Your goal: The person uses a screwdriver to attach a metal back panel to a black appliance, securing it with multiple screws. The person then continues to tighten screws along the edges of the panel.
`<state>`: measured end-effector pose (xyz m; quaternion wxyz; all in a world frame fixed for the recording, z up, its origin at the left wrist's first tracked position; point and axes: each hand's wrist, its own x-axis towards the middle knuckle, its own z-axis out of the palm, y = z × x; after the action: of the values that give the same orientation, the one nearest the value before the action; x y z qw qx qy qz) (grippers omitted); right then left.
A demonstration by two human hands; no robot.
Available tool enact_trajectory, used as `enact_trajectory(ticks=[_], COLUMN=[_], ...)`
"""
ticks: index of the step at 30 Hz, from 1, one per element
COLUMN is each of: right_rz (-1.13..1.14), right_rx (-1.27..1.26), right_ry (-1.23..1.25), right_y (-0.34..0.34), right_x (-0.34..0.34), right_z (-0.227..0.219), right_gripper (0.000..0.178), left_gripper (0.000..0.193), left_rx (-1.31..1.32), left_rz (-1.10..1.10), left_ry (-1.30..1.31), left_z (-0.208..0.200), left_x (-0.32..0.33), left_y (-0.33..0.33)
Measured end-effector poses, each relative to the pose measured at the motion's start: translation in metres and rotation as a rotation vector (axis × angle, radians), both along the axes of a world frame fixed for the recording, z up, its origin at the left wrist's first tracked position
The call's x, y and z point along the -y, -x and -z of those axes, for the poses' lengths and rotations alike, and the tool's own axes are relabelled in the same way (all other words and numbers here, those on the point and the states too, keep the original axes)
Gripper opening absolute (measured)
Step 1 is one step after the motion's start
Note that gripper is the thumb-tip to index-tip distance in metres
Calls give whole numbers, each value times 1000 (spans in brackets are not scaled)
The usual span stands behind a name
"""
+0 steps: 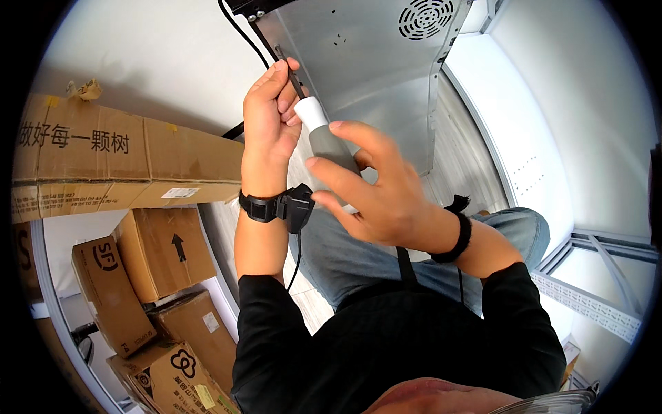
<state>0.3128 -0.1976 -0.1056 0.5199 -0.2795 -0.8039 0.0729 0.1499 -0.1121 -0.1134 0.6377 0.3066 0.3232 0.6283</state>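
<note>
The right hand [376, 190] wraps a screwdriver [318, 127] by its grey and white handle, with the palm behind the butt end and the index and middle fingers half stretched across the grey part rather than pressed tight; the thumb is hidden, so how firmly the handle is clamped cannot be told. The left hand [270, 117] sits just ahead of it, its fingertips pinched together around the thin dark shaft where this leaves the white collar. The tool points up and to the left, and its tip meets the left edge of a grey sheet-metal panel [376, 62], close to that panel's upper left corner. A round vent grille [425, 17] lies near the panel's upper right corner, well apart from the tip. A black cable [241, 31] runs down beside the panel's left edge, just behind the left hand. Both wrists carry black bands, the left one with a small black box [298, 203] and a thin lead hanging from it. Brown cardboard boxes [124, 162] are stacked to the person's left, well apart from the hands.
</note>
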Motion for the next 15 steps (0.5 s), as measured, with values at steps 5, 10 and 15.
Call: enact_trajectory(ticks=[5,10,15], right_rz=[-59,24,8], right_rx=[173,83,35], right_ry=[-181,-14,177], right_y=[-9,-3,-6], right_x=[-6,4,11], right_z=[14,10,0], right_gripper=[36,38,37], left_gripper=[19,19,19], left_rx=[91,65,80], left_rz=[66,55,35], left_ry=[4,5,42], left_z=[5,0,2], left_x=[-2,0,-7], left_y=[3,1,2])
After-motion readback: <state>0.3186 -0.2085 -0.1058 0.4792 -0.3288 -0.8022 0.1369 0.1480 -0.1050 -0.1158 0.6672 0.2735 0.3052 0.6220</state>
